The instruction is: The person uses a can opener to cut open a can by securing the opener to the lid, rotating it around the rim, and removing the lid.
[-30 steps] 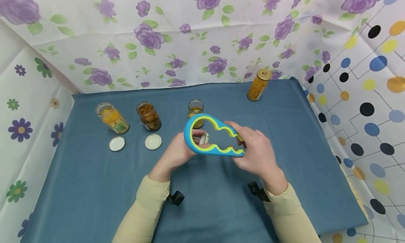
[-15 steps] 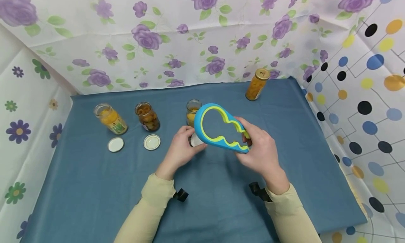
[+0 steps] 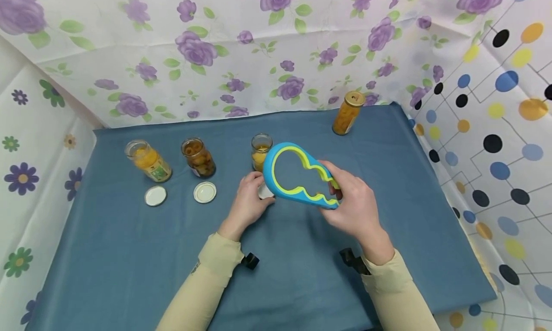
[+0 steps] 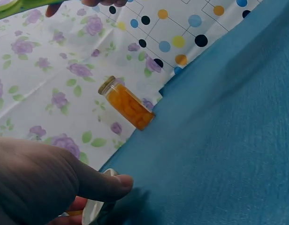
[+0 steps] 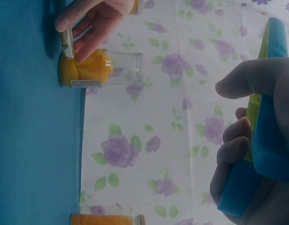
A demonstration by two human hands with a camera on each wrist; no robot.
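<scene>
My left hand (image 3: 246,201) pinches a white jar lid (image 3: 264,191) between thumb and fingers. In the left wrist view the lid (image 4: 93,212) stands on edge, low over the cloth; whether it touches I cannot tell. Just behind is an open glass jar (image 3: 258,158) of yellow fruit, partly hidden in the head view. The right wrist view shows that jar (image 5: 86,70) whole, with no lid. My right hand (image 3: 353,197) grips the handle ends of a blue and yellow-green jar opener (image 3: 268,170), raised above the table. Nothing sits inside the opener's loop.
At left stand an open jar of yellow fruit (image 3: 151,163) and an open jar of brownish contents (image 3: 199,158). Before them lie two white lids, a left one (image 3: 155,196) and a right one (image 3: 204,192). A capped jar of orange fruit (image 3: 346,114) stands at the back right.
My left hand has lowered the lid toward the table in front of the middle jar, turning it. The right hand has shifted the opener slightly right and up, away from the left hand.
</scene>
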